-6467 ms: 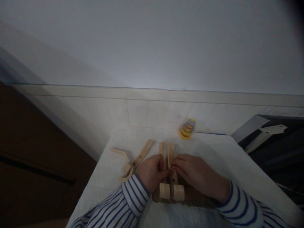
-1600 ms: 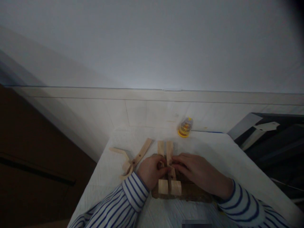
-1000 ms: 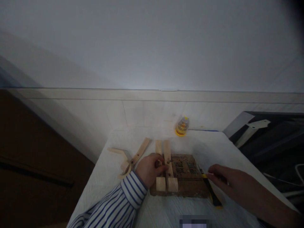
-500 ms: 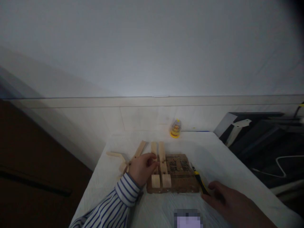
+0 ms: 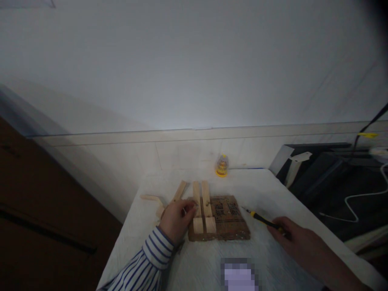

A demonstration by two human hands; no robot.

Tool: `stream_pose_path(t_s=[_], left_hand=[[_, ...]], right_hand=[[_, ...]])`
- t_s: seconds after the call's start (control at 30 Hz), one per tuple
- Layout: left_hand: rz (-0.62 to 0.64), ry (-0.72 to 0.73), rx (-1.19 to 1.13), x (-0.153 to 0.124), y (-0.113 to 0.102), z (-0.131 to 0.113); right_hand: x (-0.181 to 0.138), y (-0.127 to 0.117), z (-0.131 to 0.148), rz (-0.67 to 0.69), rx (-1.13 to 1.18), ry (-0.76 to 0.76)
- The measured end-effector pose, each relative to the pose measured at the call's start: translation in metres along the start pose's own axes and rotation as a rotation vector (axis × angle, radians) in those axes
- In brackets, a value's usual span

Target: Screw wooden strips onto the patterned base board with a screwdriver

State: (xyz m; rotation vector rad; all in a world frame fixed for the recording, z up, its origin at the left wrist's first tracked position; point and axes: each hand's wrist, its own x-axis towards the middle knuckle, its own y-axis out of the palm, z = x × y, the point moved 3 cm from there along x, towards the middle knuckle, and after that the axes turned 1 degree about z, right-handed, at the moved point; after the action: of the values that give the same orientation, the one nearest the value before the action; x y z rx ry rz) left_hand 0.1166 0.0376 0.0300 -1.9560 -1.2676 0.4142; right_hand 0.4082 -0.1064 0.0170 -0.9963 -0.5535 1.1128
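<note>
My right hand [image 5: 291,238] grips a yellow and black screwdriver [image 5: 260,219], its thin tip pointing left toward a brown cardboard piece [image 5: 230,226] with dark printed characters. Two pale wooden strips [image 5: 196,194] lie side by side over the cardboard's left part, each with a square wooden block [image 5: 210,225] at its near end. Against the left strip, my left hand [image 5: 177,216] has thumb and fingers pinched together; whatever is between them is too small to make out. Small dark spots, perhaps screws or holes, show on the right strip [image 5: 207,200].
Further wooden pieces [image 5: 151,198] lie left of my left hand on the white table [image 5: 257,186]. A small clear and yellow container [image 5: 222,166] stands at the back, near the wall. Dark panels [image 5: 327,173] and a white cable [image 5: 351,198] are beyond the right edge.
My right hand and the screwdriver have moved right, away from the cardboard, and the screwdriver lies at a flatter angle. My left hand stays pinched by the left strip. The view has shifted slightly.
</note>
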Motion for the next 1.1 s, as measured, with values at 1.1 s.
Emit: stream_pose_path(t_s=[1.1], left_hand=[[0.136,0.113,-0.106,0.026,0.025,0.004]], right_hand=[[0.045,-0.036,0.106,-0.179,0.46,-0.377]])
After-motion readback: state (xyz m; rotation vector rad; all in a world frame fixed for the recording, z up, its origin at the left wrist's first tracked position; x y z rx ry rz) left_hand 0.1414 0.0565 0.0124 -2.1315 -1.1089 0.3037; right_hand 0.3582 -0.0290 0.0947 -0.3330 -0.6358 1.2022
